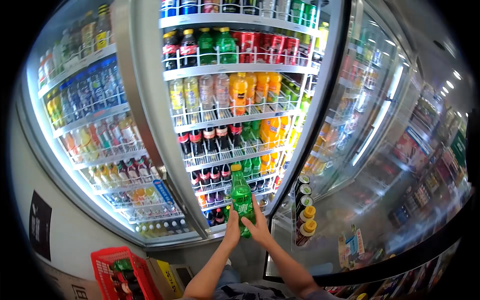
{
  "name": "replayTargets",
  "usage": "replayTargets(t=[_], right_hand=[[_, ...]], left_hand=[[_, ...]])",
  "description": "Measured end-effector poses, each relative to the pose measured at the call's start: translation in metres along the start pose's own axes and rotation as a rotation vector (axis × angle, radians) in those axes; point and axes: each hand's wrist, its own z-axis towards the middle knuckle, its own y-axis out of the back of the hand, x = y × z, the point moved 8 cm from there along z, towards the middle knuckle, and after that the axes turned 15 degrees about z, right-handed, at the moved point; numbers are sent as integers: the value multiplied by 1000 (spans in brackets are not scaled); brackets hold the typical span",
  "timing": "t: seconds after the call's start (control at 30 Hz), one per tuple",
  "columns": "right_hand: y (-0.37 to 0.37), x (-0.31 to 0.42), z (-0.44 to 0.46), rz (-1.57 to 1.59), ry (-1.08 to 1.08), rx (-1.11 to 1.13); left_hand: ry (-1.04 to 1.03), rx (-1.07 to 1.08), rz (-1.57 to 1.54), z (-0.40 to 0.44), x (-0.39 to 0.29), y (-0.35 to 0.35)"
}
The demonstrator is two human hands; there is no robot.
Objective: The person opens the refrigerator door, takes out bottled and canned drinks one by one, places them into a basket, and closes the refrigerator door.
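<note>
Two hands [256, 224], held green bottle [242, 194] (capped), shelves [240, 69]

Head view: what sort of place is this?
Most likely a convenience store or small supermarket: an open drinks cooler with rows of bottles and cans, a second stocked cooler beside it, and a red shopping basket holding bottles.
</note>
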Motion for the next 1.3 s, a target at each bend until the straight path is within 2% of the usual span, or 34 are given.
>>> replayTargets(t=[0.2,0.4,0.57,0.67,0.77,1.1,1.17,1.3], right_hand=[[-78,0,-2,183,45,84],[-142,-4,-9,121,29,208],[-197,-20,-2,130,-32,329],[-234,-28,-2,163,-98,313],[-276,-41,0,176,-110,409],[-407,-49,-22,273,-123,597],[-432,-55,-32,270,-117,632],[-483,-52,-52,318,-111,703]], left_hand=[[-83,-191,167,-36,-57,64],[-88,-254,136,-59,-44,127],[-101,-338,225,-72,-41,185],[-97,-394,276,-89,-58,220],[-99,-452,322,-102,-75,252],[-59,-680,143,-162,-70,364],[-73,-824,217,-183,-81,384],[-32,-936,183,-220,-81,423]])
